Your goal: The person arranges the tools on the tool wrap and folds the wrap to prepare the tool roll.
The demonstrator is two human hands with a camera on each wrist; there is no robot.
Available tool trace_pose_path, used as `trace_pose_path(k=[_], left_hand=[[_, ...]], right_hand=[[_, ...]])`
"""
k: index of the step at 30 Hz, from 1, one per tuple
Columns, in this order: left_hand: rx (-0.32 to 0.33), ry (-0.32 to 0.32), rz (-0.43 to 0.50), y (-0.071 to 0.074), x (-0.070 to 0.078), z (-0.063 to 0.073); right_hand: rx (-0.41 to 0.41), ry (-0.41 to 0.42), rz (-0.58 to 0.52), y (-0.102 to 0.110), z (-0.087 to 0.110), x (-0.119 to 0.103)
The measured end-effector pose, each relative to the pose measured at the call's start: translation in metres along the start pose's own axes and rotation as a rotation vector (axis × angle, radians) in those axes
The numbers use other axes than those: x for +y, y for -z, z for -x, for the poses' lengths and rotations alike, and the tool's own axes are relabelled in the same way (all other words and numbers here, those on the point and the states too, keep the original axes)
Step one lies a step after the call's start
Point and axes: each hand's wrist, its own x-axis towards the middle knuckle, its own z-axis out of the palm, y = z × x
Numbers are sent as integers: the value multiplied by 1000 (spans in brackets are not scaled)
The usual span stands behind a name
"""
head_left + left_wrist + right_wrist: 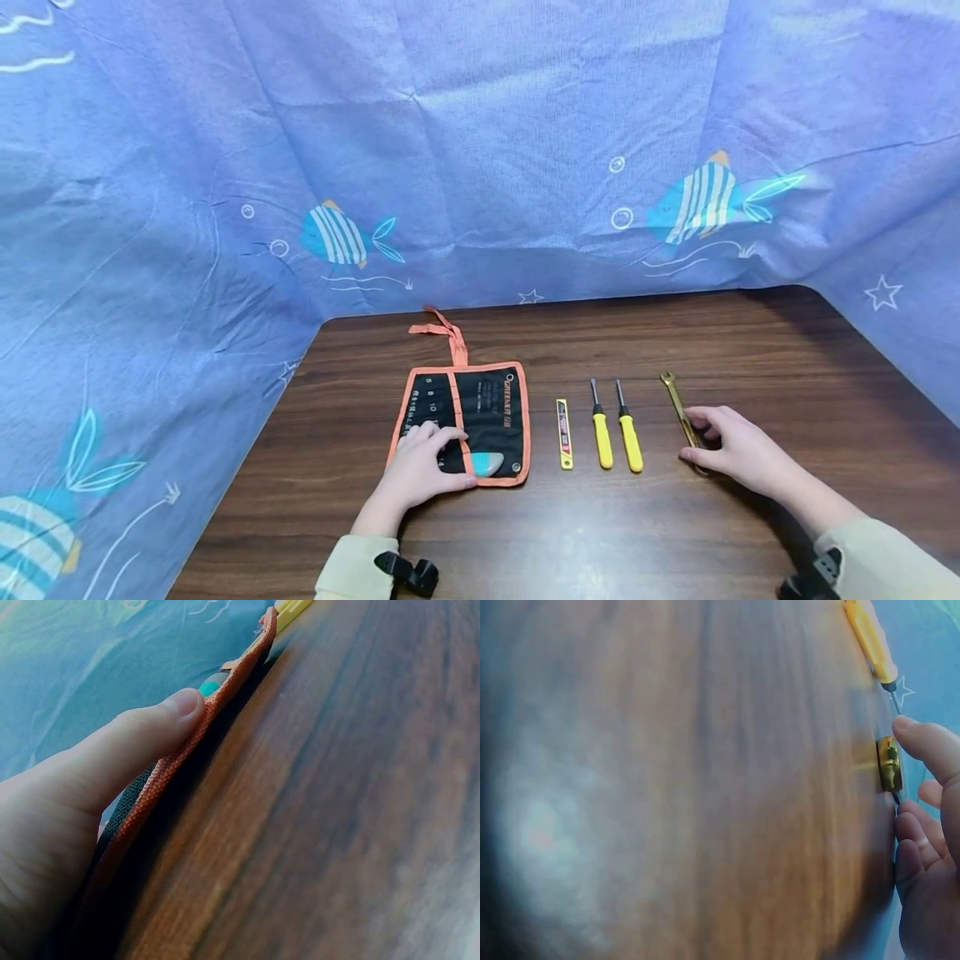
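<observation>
A black tool pouch (491, 417) with orange trim lies on the table at the left. My left hand (426, 467) rests over its lower left part. In the left wrist view the thumb (154, 731) touches the orange edge; the other fingers are hidden there. A rounded teal and grey object (487, 463) sticks out of a pocket beside that hand, the rest of it out of sight. A brass-coloured wrench (678, 408) lies at the right. My right hand (738, 446) is around its lower end, thumb and fingers spread on either side.
Two yellow-handled screwdrivers (603, 440) and a narrow yellow and white strip (564, 433) lie between the pouch and the wrench. An orange tie (456, 342) extends from the pouch's far edge. Behind the brown wooden table (570, 533) hangs a blue fish-patterned cloth (480, 167).
</observation>
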Motion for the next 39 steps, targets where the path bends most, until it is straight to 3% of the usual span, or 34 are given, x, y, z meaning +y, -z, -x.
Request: trace_pose_path(k=[10, 18, 23, 39], left_hand=[[-7, 0, -6, 1, 0, 0], [-26, 16, 2, 1, 0, -1], [-20, 18, 2, 0, 0, -1], [-13, 21, 8, -2, -1, 0]], right_hand=[[10, -6, 21, -3, 9, -1], [4, 43, 10, -2, 14, -2], [9, 18, 21, -2, 13, -1], [143, -14, 56, -11, 20, -9]])
